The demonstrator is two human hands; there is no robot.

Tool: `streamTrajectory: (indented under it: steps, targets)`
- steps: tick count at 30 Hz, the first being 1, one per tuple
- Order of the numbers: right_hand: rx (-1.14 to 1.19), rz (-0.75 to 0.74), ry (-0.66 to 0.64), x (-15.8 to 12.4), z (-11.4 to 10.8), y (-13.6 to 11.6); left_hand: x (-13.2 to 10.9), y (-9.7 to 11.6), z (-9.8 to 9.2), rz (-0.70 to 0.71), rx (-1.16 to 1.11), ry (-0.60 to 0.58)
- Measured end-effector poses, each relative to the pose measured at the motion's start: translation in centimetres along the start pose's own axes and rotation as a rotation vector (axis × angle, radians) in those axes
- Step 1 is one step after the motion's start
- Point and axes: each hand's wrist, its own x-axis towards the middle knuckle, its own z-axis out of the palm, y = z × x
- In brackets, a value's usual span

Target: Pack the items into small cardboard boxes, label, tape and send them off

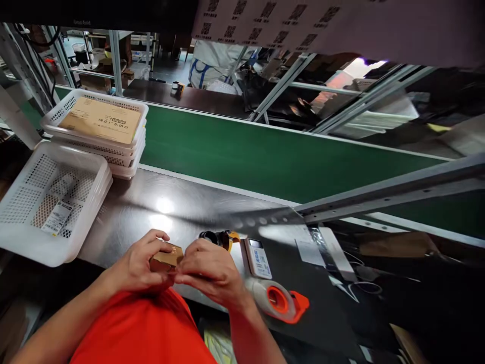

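Observation:
A small brown cardboard box [166, 258] sits between both of my hands just above the near edge of the steel worktable [140, 212]. My left hand [139, 263] curls round its left side, fingers on top. The fingers of my right hand [210, 270] are closed on the box's right end. Just beyond my right hand lies a black and yellow handheld scanner [220, 237], and to its right a small white device with a label [257, 258]. An orange and white tape dispenser [280, 301] rests by my right wrist.
Stacked white mesh baskets [22, 202] sit at the left; a further stack [125, 151] holds a flat brown carton [100, 120]. A green conveyor belt [265, 156] runs behind the table. A metal rail [379, 194] crosses at the right. Shelving frames stand beyond.

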Motion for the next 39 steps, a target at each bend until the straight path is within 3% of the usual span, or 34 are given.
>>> streamTrajectory:
  steps: [7, 14, 20, 24, 34, 39]
  targets:
    - [0.098, 0.121, 0.019, 0.4, 0.2, 1.3, 0.2, 0.0, 0.3, 0.018, -0.06, -0.013]
    - [0.201, 0.259, 0.121, 1.0, 1.5, 2.0, -0.2, -0.3, 1.1, 0.05, -0.116, 0.104]
    - [0.278, 0.4, 0.216, 0.8, 3.8, 2.9, -0.4, 0.2, 1.6, -0.1, -0.138, 0.252]
    - [0.308, 0.4, 0.272, 0.9, 4.9, 3.3, -0.9, 0.6, 2.1, -0.118, -0.058, 0.342]
    - [0.451, 0.391, 0.25, 1.1, 5.2, 3.3, -2.1, -0.2, 1.7, 0.021, 0.094, 0.298]
    - [0.5, 0.47, 0.235, 0.6, 5.1, 3.4, -2.8, -1.4, 1.2, -0.071, -0.215, 0.301]
